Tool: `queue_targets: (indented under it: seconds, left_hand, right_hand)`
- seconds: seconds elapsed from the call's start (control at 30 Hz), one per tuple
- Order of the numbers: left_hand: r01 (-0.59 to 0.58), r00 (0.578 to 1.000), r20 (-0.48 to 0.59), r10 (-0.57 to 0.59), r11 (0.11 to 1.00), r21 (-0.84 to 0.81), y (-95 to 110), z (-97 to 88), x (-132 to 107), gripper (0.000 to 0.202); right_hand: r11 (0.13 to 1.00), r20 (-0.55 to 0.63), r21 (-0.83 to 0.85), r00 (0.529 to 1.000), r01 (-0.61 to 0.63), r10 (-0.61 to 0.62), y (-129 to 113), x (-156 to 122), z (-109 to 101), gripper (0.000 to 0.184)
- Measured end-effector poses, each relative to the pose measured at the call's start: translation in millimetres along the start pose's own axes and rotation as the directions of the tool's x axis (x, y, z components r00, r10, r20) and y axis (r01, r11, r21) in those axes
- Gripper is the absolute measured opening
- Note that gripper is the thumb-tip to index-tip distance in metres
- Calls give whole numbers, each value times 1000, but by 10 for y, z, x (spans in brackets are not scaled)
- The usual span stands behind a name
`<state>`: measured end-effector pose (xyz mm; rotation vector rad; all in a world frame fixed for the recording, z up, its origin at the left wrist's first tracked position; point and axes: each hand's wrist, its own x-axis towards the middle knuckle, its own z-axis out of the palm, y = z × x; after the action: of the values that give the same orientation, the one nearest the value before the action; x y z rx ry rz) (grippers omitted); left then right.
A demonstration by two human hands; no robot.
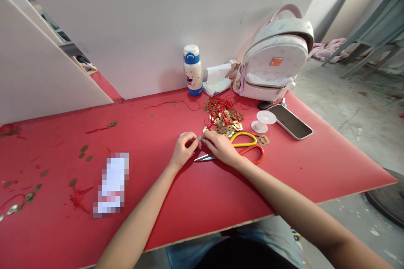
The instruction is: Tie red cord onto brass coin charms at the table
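My left hand [182, 150] and my right hand [223, 148] meet fingertip to fingertip over the red tabletop, both closed in a pinch. Between them is a tiny greyish piece, too small to name, with a bit of red thread showing by the left fingers. Scissors [247, 138] with one yellow and one orange handle loop lie under my right hand, blades pointing left. Just beyond the hands sits a heap of brass-coloured coins [225, 122] tangled with red cords [221, 104]. A clear plastic spool [264, 120] stands right of the heap, beside a few corded coins [262, 139].
At the back stand a white and blue bottle [192, 71], a tissue pack [217, 86] and a white backpack [274, 61] against a white panel [142, 29]. A phone [291, 122] lies at right. Loose coins [73, 182] and a blurred-out pale item [113, 183] lie at left.
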<state>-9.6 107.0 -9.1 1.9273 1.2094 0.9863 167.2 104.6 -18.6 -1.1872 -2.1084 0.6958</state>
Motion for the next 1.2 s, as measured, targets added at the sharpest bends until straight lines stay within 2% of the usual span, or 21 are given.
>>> queue_targets:
  seconds: [0.1,0.2,0.4,0.63,0.93,1.1,1.2]
  left_hand:
    - [-4,1000,-5,4,999,35,-5,-4,-3,29]
    - [-54,998,-11,55,997,63,-4,3,-1,29]
    - [-225,974,34,223,954,198,18,47,-15,27]
    - [-307,949,19,314,911,276,0,62,-25,29]
    - [-285,957,12,291,926,249,-4,60,-13,31]
    - [-244,968,6,249,943,225,-19,56,-16,32]
    - [-219,975,-2,224,953,208,-25,47,-15,32]
  right_hand:
    - [991,60,-128,998,25,-18,-28,-17,12,13]
    - [973,88,-228,996,21,-1,-63,-22,9,13]
    - [942,88,-335,994,-25,57,-106,-20,-7,19]
    - [920,71,-392,997,-11,43,-125,-10,17,16]
    - [929,20,-366,997,-59,71,-172,2,40,15]
    - [960,-22,-273,998,-56,52,-115,-17,82,19]
    - [980,-36,-195,999,-36,29,-92,-22,82,15]
